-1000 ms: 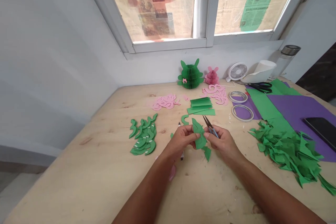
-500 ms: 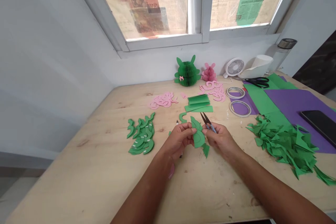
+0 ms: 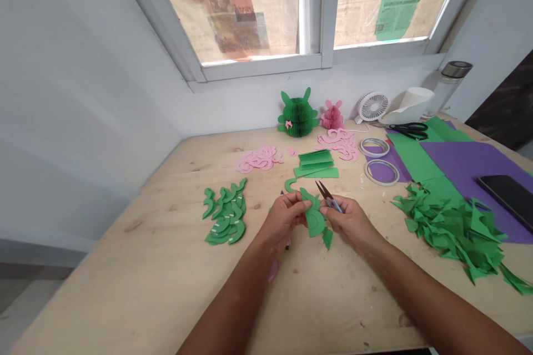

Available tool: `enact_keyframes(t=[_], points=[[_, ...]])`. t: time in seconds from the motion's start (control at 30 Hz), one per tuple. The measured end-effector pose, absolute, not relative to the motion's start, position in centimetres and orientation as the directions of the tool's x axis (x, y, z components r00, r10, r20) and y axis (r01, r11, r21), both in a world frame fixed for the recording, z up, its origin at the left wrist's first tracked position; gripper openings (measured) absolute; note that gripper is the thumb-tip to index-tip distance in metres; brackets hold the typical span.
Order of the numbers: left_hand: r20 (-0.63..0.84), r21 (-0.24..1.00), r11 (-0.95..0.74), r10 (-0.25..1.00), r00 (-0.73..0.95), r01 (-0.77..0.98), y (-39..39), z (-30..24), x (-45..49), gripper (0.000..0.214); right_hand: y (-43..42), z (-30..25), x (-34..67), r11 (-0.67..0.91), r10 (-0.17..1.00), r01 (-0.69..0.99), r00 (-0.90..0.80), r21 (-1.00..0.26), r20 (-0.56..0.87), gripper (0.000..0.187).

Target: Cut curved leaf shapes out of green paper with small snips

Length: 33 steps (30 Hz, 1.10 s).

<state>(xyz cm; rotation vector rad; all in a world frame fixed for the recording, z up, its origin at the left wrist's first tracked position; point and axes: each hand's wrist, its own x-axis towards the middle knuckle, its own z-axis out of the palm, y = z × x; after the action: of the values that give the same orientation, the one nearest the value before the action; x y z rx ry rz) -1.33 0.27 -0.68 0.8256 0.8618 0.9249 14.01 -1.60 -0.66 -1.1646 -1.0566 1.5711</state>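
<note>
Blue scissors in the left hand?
No, the right hand holds the blue scissors, while the left hand grips the green paper.

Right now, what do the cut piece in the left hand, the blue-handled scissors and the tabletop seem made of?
Cut piece: matte green paper or card, flat with crisp edges.
Blue-handled scissors: probably metal blades, dark and pointed; handle material unclear.
Tabletop: apparently pale wood, showing knots.

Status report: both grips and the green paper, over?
Left grip pinching green paper piece. Right grip holding small scissors, blades apart. Green scrap close by.
</note>
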Motion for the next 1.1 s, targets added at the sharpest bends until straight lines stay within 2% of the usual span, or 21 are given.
enact_keyframes(t=[0.53,0.73,0.9,1.1], points=[[-0.266,0.859,0.375,0.908,0.324,-0.347,0.4,-0.9,-1.4,0.021,-1.6,-1.5,14.1,-0.212,0.967,-0.179,-0.181,-0.961,-0.180,0.025],[-0.221,0.849,0.324,0.935,0.276,-0.418,0.6,-1.0,-1.6,0.021,-1.6,-1.3,14.1,-0.159,0.972,-0.161,-0.200,-0.974,-0.126,0.037],[-0.205,0.831,0.280,0.958,0.202,-0.481,0.9,-0.9,-1.7,0.021,-1.7,-1.1,14.1,-0.182,0.971,-0.154,-0.182,-0.971,-0.153,0.048],[-0.191,0.793,0.247,0.969,0.158,-0.556,0.9,-0.5,-1.5,0.021,-1.6,-1.9,14.2,-0.180,0.968,-0.126,-0.200,-0.976,-0.153,0.045]])
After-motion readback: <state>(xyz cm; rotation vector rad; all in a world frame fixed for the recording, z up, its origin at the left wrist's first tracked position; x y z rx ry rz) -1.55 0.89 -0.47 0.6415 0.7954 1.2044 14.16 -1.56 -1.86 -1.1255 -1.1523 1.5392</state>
